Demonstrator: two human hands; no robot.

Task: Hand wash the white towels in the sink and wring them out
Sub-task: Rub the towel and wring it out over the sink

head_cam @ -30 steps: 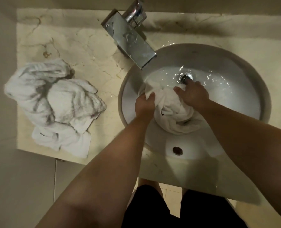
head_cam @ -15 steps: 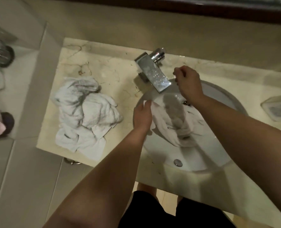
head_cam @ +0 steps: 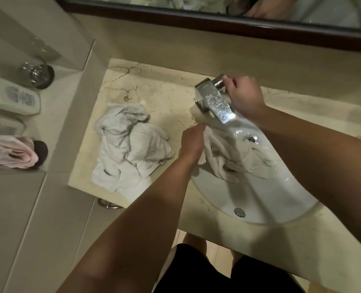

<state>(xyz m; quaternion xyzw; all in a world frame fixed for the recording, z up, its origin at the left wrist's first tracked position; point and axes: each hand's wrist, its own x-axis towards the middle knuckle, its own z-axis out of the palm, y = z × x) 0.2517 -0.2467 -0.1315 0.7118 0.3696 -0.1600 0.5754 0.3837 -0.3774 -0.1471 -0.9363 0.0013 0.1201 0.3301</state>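
Soaked, limp and heavy, the towel [head_cam: 234, 159] in the sink [head_cam: 266, 206] needs bunching; left hand [head_cam: 193, 142] pinches its edge, right hand [head_cam: 244, 98] seemingly curled round the tap handle [head_cam: 219, 83].

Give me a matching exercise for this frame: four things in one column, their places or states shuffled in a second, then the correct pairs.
Things
1. right hand
2. left hand
3. pile of white towels
4. pink cloth

Places
A. on the ledge at far left
B. holds the wet towel at the left edge of the sink
C. on the marble counter, left of the sink
D. at the handle of the faucet

Pairs: 1-D, 2-B, 3-C, 4-A
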